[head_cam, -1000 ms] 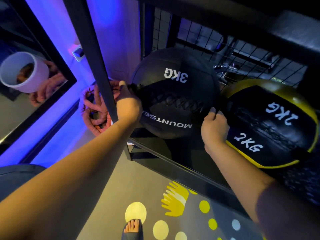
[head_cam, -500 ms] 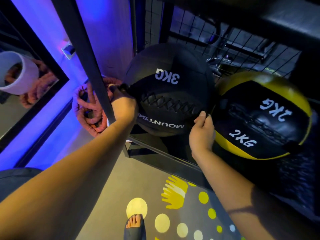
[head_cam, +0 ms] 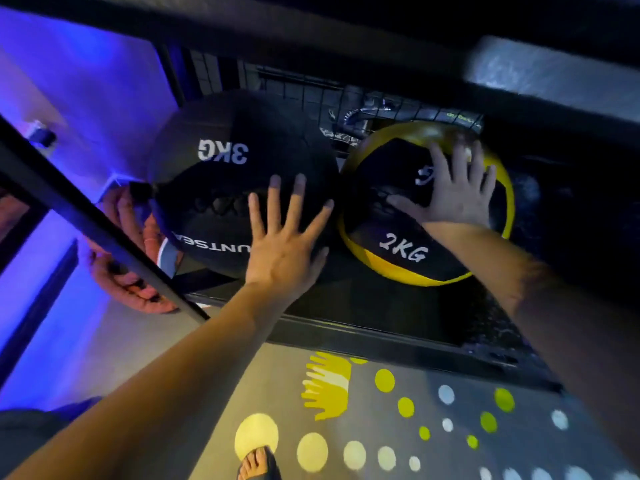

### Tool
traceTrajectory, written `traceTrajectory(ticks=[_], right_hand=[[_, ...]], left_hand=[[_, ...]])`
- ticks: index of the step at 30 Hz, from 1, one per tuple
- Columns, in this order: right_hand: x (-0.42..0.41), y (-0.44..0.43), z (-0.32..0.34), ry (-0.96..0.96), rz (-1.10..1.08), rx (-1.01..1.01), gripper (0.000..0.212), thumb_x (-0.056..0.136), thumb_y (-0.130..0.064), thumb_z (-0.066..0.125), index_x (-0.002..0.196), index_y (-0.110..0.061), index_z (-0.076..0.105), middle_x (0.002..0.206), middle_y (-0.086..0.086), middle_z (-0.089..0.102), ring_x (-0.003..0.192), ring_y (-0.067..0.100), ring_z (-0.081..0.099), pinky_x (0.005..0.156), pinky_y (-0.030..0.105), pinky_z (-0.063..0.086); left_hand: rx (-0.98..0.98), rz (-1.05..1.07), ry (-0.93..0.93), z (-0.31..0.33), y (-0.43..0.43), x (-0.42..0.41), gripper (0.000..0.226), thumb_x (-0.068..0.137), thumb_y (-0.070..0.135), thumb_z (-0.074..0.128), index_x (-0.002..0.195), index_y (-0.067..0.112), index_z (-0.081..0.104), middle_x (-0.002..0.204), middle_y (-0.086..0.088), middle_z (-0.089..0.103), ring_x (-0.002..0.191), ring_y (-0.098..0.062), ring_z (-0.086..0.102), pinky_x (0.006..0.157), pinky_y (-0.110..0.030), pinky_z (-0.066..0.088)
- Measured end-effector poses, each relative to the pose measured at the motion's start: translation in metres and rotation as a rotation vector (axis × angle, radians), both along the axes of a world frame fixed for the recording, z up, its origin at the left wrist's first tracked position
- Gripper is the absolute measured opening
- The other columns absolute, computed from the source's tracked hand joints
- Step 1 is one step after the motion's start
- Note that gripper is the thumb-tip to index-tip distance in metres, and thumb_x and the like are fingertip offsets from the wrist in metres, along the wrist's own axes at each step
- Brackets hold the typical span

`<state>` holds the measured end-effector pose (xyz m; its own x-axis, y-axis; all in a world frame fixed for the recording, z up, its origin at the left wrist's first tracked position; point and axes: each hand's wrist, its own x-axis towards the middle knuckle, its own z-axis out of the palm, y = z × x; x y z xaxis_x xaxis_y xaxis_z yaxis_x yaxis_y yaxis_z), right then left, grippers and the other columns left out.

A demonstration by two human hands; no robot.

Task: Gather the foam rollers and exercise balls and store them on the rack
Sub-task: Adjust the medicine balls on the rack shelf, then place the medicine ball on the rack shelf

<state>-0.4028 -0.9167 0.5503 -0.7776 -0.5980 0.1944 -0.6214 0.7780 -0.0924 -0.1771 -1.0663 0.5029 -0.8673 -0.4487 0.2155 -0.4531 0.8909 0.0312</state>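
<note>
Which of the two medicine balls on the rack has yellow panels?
The 2KG medicine ball, under the right hand; the 3KG medicine ball under the left hand is black with no yellow.

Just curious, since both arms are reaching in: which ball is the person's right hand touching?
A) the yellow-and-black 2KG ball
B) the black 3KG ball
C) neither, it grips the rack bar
A: the right hand lies flat with fingers spread on the 2KG ball, while the left hand rests on the 3KG ball.
</note>
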Motion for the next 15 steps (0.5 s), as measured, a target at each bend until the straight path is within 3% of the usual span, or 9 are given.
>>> traceTrajectory(ticks=[2, 6, 12, 15], right_hand=[[-0.020, -0.005, 0.002, -0.126, 0.008, 0.092, 0.111, 0.070, -0.090, 0.055, 0.160, -0.039, 0.014, 0.170, 0.002, 0.007, 0.156, 0.038, 0.003, 0.117, 0.070, 0.004], [-0.044, 0.010, 0.014, -0.235, 0.067, 0.027, 0.107, 0.066, -0.085, 0.067, 0.155, -0.051, 0.018, 0.169, -0.006, 0.013, 0.155, 0.037, 0.008, 0.115, 0.076, 0.007], [-0.020, 0.050, 0.009, -0.217, 0.145, 0.077, 0.106, 0.071, -0.080, 0.068, 0.155, -0.057, 0.007, 0.168, -0.020, 0.001, 0.157, 0.022, -0.006, 0.121, 0.067, 0.004], [0.005, 0.051, -0.002, -0.158, 0.146, 0.043, 0.106, 0.072, -0.075, 0.072, 0.157, -0.052, 0.012, 0.168, -0.017, 0.002, 0.157, 0.024, -0.006, 0.120, 0.067, 0.005]], left_hand=[[-0.143, 0.040, -0.183, -0.010, -0.009, -0.005, 0.082, 0.090, 0.056, 0.060, 0.158, 0.043, 0.016, 0.166, -0.016, -0.023, 0.148, -0.053, -0.022, 0.115, -0.074, -0.010], [-0.155, 0.042, -0.238, -0.007, -0.017, -0.010, 0.081, 0.094, 0.049, 0.060, 0.157, 0.049, 0.009, 0.162, -0.015, -0.035, 0.145, -0.053, -0.029, 0.114, -0.075, -0.010], [-0.158, 0.062, -0.210, -0.001, -0.027, -0.009, 0.083, 0.090, 0.048, 0.067, 0.156, 0.049, 0.018, 0.167, -0.014, -0.024, 0.147, -0.053, -0.023, 0.113, -0.075, -0.008], [-0.206, 0.029, -0.219, -0.009, -0.022, -0.004, 0.081, 0.089, 0.047, 0.068, 0.156, 0.047, 0.023, 0.168, -0.014, -0.017, 0.148, -0.057, -0.018, 0.112, -0.076, -0.009]])
